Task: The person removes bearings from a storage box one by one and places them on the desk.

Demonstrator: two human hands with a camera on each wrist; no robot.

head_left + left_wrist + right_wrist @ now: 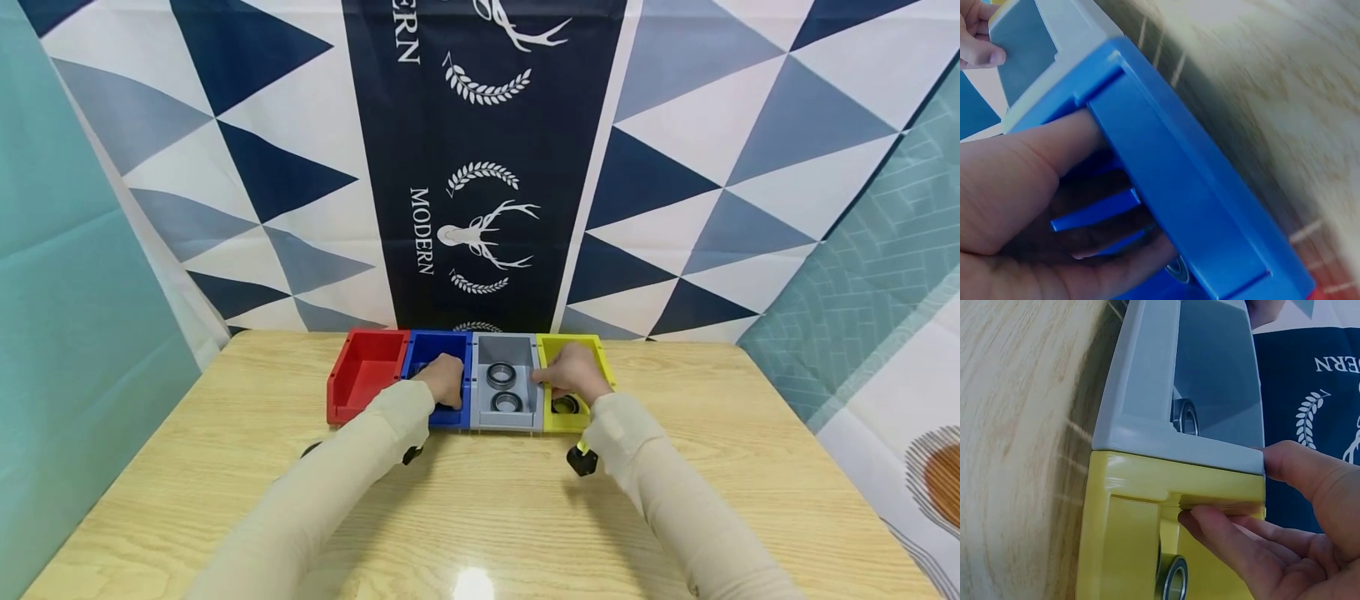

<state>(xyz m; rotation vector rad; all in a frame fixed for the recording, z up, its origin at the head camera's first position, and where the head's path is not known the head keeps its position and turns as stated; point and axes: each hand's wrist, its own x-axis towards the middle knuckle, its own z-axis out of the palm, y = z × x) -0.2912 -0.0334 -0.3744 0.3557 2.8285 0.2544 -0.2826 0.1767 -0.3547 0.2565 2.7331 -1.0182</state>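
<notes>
My left hand [442, 379] reaches down into the blue bin [437, 340]. In the left wrist view its thumb and fingers lie apart behind the bin's front wall, fingertips hidden; a bearing [1179, 270] shows by the lowest finger. My right hand [573, 371] pinches the adjoining side walls of the grey bin [504, 343] and yellow bin [603, 354]. In the right wrist view the thumb is on the grey side and the fingers are inside the yellow bin. Two ring bearings, one farther back [501, 376] and one nearer [507, 402], lie in the grey bin. Another bearing [1175, 581] stands in the yellow bin.
A red bin [371, 371] adjoins the blue one at the left end of the row. All the bins sit near the back of a wooden table [487, 500], before a patterned cloth [480, 125]. A teal cloth [90, 292] hangs at the left.
</notes>
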